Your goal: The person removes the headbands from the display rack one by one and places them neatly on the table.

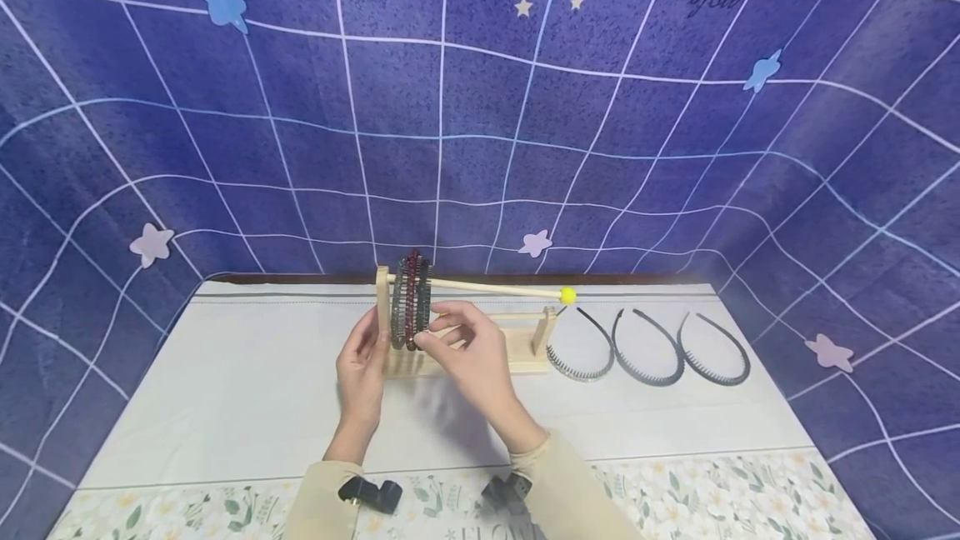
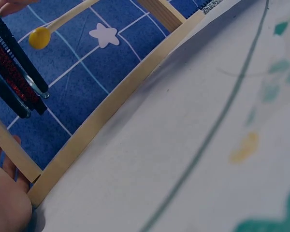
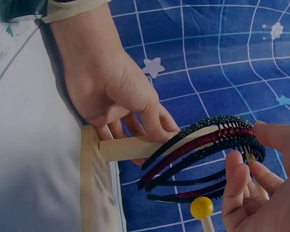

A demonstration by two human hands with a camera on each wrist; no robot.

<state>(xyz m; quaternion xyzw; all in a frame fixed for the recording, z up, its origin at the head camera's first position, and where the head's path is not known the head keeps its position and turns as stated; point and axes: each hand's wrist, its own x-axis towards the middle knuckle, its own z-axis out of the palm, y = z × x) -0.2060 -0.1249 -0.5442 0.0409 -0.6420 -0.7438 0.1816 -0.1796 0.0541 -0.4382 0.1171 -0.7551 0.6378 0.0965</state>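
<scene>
Three headbands hang side by side on the rod (image 1: 495, 287) of a wooden rack, close to its left post (image 1: 384, 307). Two are dark; a glittery red headband (image 3: 198, 145) sits between them. My left hand (image 1: 362, 369) grips the left post, its fingers behind the wood. With thumb and fingertips, my right hand (image 1: 474, 357) pinches the dark headband (image 3: 198, 162) on the right side of the bunch, near its lower part. A yellow ball (image 1: 567, 296) caps the rod's right end.
Three dark toothed headbands lie in a row right of the rack: one (image 1: 581, 375) beside its short right post (image 1: 546, 332), a middle headband (image 1: 652, 377) and an outer one (image 1: 723, 379). A white cloth (image 1: 247, 407) covers the table. Blue patterned fabric (image 1: 480, 165) stands behind.
</scene>
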